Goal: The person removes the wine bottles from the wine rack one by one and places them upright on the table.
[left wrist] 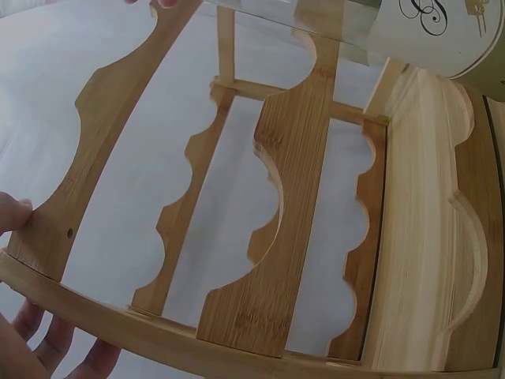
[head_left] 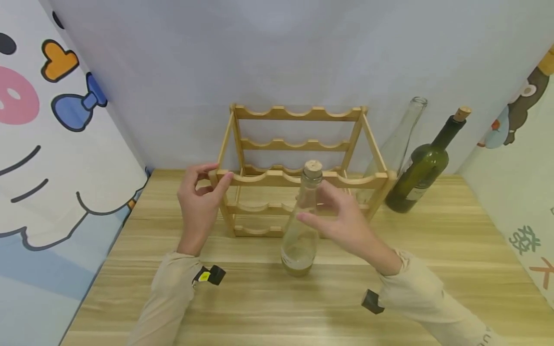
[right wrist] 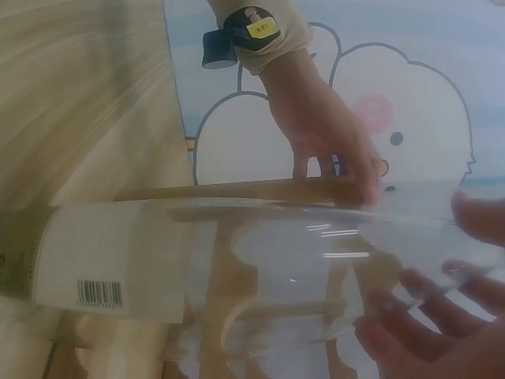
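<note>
A wooden bottle rack (head_left: 277, 179) with scalloped rails stands on the table. My left hand (head_left: 200, 202) grips its near left top corner, thumb over the front rail and fingers around the side bar. In front of the rack, a clear glass bottle (head_left: 299, 240) is upright with a cork (head_left: 313, 166) in its mouth. My right hand (head_left: 346, 218) holds the bottle about its neck, thumb on the near side and fingers behind the glass. A white label with a barcode (right wrist: 100, 293) shows on the bottle in the right wrist view.
To the right of the rack stands a dark green wine bottle (head_left: 421, 170) with a cork. A clear bottle (head_left: 400, 137) without a cork is behind the rack's right side. A pale wall (head_left: 294, 57) rises behind the wood-grain table (head_left: 259, 307), and printed cartoon panels flank it.
</note>
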Tool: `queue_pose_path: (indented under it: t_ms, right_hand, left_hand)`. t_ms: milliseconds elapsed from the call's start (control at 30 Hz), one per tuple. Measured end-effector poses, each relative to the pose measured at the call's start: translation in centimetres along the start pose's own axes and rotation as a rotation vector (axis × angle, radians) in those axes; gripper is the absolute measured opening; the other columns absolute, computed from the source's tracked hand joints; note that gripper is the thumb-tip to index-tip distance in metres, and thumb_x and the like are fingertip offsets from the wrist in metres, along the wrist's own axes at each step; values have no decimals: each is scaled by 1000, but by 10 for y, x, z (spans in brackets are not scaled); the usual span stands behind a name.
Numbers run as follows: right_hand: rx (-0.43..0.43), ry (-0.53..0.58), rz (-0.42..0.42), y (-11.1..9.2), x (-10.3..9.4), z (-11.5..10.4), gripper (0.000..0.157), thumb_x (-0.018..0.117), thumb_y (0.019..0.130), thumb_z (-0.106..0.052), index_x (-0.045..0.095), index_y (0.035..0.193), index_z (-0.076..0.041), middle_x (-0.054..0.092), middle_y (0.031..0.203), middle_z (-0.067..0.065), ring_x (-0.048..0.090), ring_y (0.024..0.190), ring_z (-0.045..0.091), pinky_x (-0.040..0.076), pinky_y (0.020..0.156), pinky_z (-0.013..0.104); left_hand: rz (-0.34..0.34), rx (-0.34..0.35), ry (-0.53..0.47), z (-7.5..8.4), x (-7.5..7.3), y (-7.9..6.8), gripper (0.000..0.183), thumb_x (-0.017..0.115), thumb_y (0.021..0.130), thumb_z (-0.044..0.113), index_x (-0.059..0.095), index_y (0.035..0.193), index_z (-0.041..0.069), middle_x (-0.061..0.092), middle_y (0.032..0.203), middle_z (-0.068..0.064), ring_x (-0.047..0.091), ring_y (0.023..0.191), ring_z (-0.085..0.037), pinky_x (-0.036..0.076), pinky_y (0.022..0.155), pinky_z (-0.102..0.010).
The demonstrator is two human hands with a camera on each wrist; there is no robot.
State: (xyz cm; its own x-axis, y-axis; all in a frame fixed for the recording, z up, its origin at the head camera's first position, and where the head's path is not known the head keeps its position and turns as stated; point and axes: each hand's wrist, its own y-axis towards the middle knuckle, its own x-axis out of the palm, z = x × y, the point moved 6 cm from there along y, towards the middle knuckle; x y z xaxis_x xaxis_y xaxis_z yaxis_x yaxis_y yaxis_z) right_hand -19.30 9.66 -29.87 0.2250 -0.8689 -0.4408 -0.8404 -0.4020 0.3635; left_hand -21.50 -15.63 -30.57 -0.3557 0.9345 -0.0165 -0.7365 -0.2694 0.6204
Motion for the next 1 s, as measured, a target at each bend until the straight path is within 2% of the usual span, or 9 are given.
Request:
queue_pose_path:
  t_ms: [333,500,767,1000]
  right_hand:
    - [-8,-13,-6,-3,3,3,29,74,82,-10,60,107,-9,67,105,1,62,95,15,54,85,29]
    - [-41,-25,1,-5,4,1,25,72,83,-8,60,105,-7,67,106,3,64,95,16,54,84,29]
    - [-104,-35,56,-8,-2,0,30,74,79,-1,61,106,-5,69,103,5,66,91,18,56,81,31]
    - [-156,-49,118,-12,-13,-2,29,75,76,3,63,101,-5,70,97,4,67,86,19,58,73,34]
  left_hand:
    - [1,19,-7,-1,0,-1,29,71,79,-5,59,104,-12,56,97,-22,54,82,-18,50,57,-17]
    - [7,25,-1,0,0,-2,28,71,79,-6,59,104,-12,56,97,-23,54,82,-18,50,58,-17]
    - [10,37,9,1,0,-3,29,71,79,-6,59,105,-12,57,97,-20,54,83,-18,51,61,-17]
    - [7,48,18,1,1,-2,29,70,80,-6,59,105,-12,57,97,-20,54,83,-17,52,62,-18]
